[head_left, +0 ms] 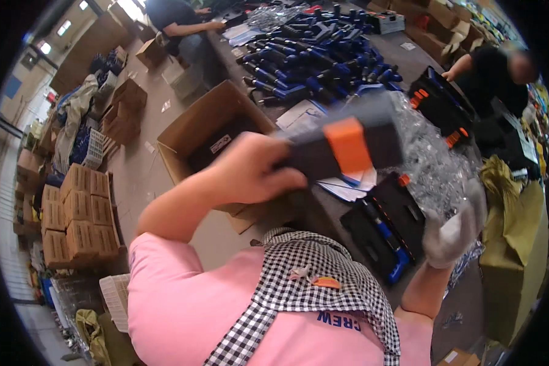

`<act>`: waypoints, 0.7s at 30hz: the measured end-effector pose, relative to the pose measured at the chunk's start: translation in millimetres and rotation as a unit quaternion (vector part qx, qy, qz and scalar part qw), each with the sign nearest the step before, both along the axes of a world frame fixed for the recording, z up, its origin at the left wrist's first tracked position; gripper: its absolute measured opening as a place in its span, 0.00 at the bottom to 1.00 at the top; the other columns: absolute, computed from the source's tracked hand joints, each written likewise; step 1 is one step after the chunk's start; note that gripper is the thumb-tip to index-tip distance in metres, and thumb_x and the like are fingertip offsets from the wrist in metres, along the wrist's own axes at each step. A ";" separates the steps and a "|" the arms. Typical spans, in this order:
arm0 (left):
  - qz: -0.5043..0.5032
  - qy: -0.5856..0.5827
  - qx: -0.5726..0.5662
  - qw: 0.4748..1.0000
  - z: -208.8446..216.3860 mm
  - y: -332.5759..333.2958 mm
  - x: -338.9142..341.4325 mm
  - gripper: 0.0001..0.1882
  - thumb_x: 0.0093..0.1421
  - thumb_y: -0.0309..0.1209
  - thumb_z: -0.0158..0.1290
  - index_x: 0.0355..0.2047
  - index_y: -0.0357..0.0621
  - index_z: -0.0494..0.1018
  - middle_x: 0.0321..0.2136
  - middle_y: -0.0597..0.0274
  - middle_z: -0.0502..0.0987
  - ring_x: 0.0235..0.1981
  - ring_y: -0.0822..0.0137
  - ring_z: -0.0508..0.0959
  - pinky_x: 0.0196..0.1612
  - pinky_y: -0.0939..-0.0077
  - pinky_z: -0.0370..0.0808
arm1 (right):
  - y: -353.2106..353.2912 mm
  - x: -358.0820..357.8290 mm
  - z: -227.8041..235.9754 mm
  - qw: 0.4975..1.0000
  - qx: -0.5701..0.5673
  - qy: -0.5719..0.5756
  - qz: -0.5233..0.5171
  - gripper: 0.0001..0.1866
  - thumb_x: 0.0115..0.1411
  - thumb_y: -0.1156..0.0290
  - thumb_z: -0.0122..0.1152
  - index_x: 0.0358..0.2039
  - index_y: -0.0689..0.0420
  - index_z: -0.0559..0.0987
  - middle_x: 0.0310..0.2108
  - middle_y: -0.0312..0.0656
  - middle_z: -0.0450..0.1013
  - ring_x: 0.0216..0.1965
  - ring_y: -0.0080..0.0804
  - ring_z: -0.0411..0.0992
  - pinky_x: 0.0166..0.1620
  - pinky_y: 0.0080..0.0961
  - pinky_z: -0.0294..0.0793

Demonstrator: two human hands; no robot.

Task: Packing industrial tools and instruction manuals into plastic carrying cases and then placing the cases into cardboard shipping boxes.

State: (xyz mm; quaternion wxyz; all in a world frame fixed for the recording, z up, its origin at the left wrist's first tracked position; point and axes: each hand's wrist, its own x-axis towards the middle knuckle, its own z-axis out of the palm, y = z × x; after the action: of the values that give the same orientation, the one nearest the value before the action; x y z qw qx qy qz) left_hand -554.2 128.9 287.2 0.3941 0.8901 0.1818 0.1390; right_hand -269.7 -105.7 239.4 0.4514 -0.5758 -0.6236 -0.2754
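Observation:
My bare left hand [250, 168] is closed around the end of a dark tool case [384, 137] with an orange latch. Both are blurred by motion, and the case hangs over the table beside an open cardboard box [192, 125]. Something dark with a white label shows inside that box. My right hand [454, 235], in a whitish glove, is over the table's right part, next to a heap of clear plastic bags [436, 152]; its fingers are smeared. Between me and the bags lies an open black case [372, 244] with a blue and black hand tool [387, 235] in it.
A large pile of blue and black tools [323, 52] covers the table's far part. One person [192, 36] stands at the far left; another [494, 76] at the right handles an open case [439, 107]. Stacked cartons [79, 213] stand at left, a yellowish-draped box [512, 244] at right.

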 end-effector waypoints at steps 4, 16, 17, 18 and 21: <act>0.263 -0.024 -0.116 0.958 1.1 73.6 -59.3 0.14 0.60 0.34 0.59 0.25 0.33 0.74 0.16 0.64 0.72 0.19 0.74 0.70 0.25 0.74 0.70 | 69.7 2.1 -21.5 0.987 -0.155 0.028 0.029 0.24 0.52 0.73 0.67 0.51 0.58 0.72 0.54 0.50 0.67 0.55 0.50 0.67 0.58 0.44 0.65; 0.177 0.316 -0.104 0.926 -333.6 178.2 -94.6 0.21 0.62 0.43 0.52 0.33 0.32 0.74 0.33 0.33 0.76 0.37 0.43 0.78 0.42 0.54 0.72 | 182.1 -18.0 -87.9 0.932 -0.347 0.043 0.092 0.16 0.40 0.79 0.66 0.34 0.57 0.77 0.35 0.42 0.74 0.41 0.44 0.72 0.48 0.41 0.70; 0.150 0.304 -0.087 0.937 -364.8 177.0 -98.3 0.20 0.61 0.42 0.53 0.35 0.32 0.73 0.34 0.32 0.76 0.39 0.37 0.76 0.43 0.50 0.73 | 185.4 -18.4 -92.4 0.925 -0.366 0.052 0.086 0.15 0.41 0.78 0.66 0.33 0.57 0.78 0.35 0.42 0.74 0.41 0.44 0.72 0.48 0.41 0.70; 0.139 0.307 -0.087 0.938 -400.3 172.5 -103.5 0.19 0.62 0.41 0.52 0.35 0.32 0.73 0.35 0.31 0.76 0.42 0.38 0.76 0.44 0.50 0.72 | 188.8 -16.7 -95.7 0.918 -0.385 0.058 0.078 0.13 0.42 0.77 0.65 0.32 0.57 0.78 0.36 0.42 0.74 0.42 0.44 0.72 0.49 0.41 0.70; 0.083 0.351 -0.197 0.912 -486.4 173.5 -118.7 0.23 0.64 0.43 0.47 0.39 0.29 0.73 0.39 0.31 0.76 0.46 0.37 0.75 0.48 0.51 0.72 | 190.4 -16.5 -107.5 0.908 -0.410 0.064 0.051 0.11 0.45 0.73 0.64 0.32 0.57 0.79 0.36 0.41 0.75 0.43 0.42 0.73 0.48 0.39 0.70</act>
State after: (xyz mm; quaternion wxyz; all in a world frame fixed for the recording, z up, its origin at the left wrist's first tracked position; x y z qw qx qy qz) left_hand -673.0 302.5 -199.1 0.4597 0.7673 0.4056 -0.1883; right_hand -286.3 84.7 131.9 0.2281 -0.6938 -0.6800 0.0659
